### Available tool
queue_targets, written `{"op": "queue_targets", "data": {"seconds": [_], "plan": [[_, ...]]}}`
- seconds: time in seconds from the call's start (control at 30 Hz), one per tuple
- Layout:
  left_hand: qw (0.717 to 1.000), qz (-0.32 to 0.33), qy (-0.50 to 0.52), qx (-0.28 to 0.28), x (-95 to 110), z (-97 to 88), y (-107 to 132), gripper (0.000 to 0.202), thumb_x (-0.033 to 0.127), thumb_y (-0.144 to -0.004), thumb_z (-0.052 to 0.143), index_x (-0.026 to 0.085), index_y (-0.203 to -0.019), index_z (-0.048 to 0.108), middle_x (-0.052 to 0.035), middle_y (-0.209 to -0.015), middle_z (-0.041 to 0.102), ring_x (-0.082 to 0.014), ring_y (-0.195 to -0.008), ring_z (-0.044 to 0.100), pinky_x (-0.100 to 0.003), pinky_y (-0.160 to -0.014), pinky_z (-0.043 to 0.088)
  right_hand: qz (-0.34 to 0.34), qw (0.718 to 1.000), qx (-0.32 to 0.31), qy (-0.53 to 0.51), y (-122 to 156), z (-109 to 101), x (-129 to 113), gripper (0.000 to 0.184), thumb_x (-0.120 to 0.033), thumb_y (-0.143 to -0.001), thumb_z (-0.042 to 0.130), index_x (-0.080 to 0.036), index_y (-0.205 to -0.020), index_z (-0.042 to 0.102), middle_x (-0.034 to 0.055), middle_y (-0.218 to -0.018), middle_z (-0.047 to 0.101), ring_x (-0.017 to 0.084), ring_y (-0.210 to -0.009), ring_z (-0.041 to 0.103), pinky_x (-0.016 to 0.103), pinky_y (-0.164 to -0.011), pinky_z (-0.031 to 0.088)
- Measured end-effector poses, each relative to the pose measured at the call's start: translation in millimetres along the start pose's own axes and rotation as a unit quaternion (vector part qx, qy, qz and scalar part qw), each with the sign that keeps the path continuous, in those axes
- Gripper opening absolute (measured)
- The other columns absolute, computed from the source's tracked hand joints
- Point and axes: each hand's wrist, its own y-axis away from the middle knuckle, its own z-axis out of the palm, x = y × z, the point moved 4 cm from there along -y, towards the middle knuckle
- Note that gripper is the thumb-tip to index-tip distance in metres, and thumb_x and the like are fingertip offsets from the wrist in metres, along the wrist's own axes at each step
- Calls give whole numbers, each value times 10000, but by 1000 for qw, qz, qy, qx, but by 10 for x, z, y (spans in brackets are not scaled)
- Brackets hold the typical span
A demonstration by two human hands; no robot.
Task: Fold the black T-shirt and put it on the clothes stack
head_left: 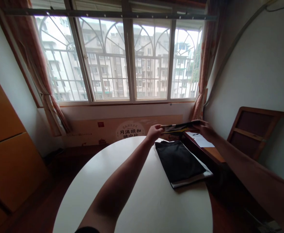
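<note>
Stretched between my two hands is a thin folded cloth (179,127), dark with yellow and pale patches, seen nearly edge-on. My left hand (154,132) pinches its left end, and my right hand (204,128) grips the right end. It hangs in the air just above the far edge of a round white table (95,174). Below it, on the table's right side, lies a stack of neatly folded cloth: a black folded piece (180,161) on top, with a white layer (191,180) showing beneath.
Right of the table, white paper (201,140) lies on a lower wooden surface (216,154). A brown framed panel (250,132) leans near the right wall. A printed banner (88,129) runs under the barred windows, and an orange-brown cabinet (8,161) stands at left.
</note>
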Motion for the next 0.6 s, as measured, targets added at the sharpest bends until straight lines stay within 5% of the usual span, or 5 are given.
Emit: {"op": "queue_targets", "data": {"seconds": [0.17, 0.3, 0.43, 0.6], "plan": [[987, 17, -156, -40, -878, 365, 592, 159, 50, -748, 597, 68, -778, 752, 1, -611, 635, -140, -638, 639, -241, -695, 513, 43, 983, -68, 164, 506, -359, 985, 145, -108, -676, 644, -136, -785, 735, 104, -1013, 772, 251, -932, 744, 382, -876, 596], [964, 61, -243, -91, -1330, 569, 1178, 253, -10, -717, 601, 103, -834, 796, -89, -845, 742, -231, -836, 701, -307, -813, 521, -27, 943, -136, 304, 941, -525, 1442, 331, -67, -651, 501, -179, -787, 781, 130, -1087, 766, 310, -1103, 703, 429, -1025, 484], [940, 107, -304, -112, -1370, 685, 1376, 256, 79, -841, 566, 134, -926, 801, -109, -969, 744, -255, -904, 699, -339, -850, 523, -19, 937, -129, 323, 1005, -660, 1573, 361, -121, -603, 478, -175, -799, 776, 120, -1146, 753, 336, -1126, 689, 471, -1044, 469], [868, 119, -456, -156, -1308, 824, 1355, 259, 171, -926, 524, 187, -923, 782, -96, -977, 732, -252, -931, 675, -374, -873, 529, 49, 921, -149, 358, 846, -782, 1651, 374, -161, -541, 497, -162, -789, 777, 108, -1196, 739, 309, -1180, 663, 428, -1091, 453]]}}
